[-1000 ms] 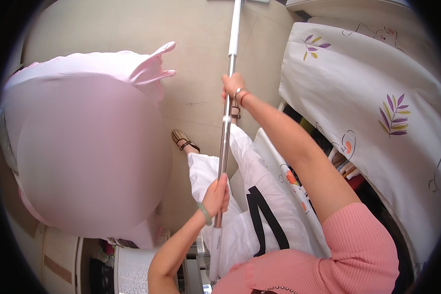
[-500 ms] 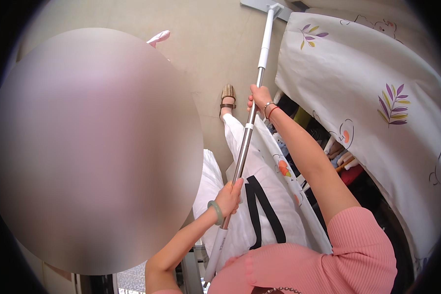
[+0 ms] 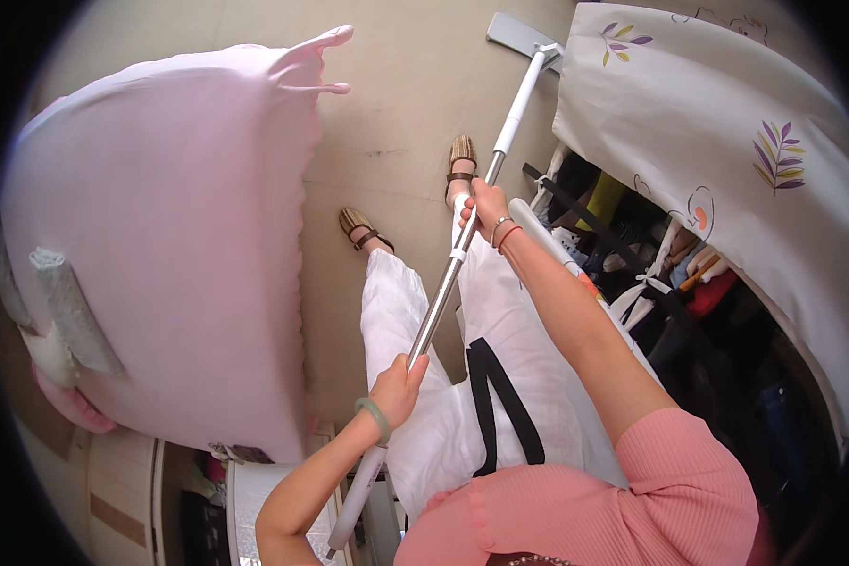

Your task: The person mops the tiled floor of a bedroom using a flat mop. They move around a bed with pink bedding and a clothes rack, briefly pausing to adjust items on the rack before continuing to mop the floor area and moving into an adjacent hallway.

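Flat mop (image 3: pixel 437 300) slants forward, its head (image 3: pixel 513 32) on the floor (image 3: pixel 396 104) beside patterned cloth (image 3: pixel 679 94); left hand (image 3: pixel 397 389) and right hand (image 3: pixel 486 206) wrap the pole (image 3: pixel 445 280), spaced apart, probably for leverage.

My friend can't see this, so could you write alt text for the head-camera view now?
A flat mop is gripped by its pole, the right hand nearer the grey mop head than the left hand. Beige floor lies between a pink cover and a white patterned cloth.
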Demonstrator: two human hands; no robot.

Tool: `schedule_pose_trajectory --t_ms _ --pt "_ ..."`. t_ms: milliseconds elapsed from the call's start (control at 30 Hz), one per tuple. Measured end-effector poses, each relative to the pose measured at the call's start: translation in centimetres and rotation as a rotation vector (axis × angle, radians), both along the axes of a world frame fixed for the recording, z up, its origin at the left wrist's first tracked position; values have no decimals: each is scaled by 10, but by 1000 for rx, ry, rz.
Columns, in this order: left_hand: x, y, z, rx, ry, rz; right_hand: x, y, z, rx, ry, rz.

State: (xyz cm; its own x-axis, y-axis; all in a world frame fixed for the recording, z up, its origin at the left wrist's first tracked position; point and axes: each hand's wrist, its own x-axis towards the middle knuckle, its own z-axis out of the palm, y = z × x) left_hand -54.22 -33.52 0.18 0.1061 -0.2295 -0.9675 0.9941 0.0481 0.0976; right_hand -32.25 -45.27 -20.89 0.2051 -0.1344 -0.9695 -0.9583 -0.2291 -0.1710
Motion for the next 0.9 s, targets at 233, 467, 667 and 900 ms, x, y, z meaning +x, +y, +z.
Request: schedule_pose_trajectory --t_ms 233,467,667,900 --pt "-65 54 12 -45 200 142 -81 48 7 -14 -94 -17" --pt "-155 94 47 163 30 -55 -174 90 33 49 61 -76" --pt "-264 99 139 241 169 -37 -287 124 107 89 303 -31" --pt "-223 73 146 -185 523 447 -280 92 111 50 268 156"
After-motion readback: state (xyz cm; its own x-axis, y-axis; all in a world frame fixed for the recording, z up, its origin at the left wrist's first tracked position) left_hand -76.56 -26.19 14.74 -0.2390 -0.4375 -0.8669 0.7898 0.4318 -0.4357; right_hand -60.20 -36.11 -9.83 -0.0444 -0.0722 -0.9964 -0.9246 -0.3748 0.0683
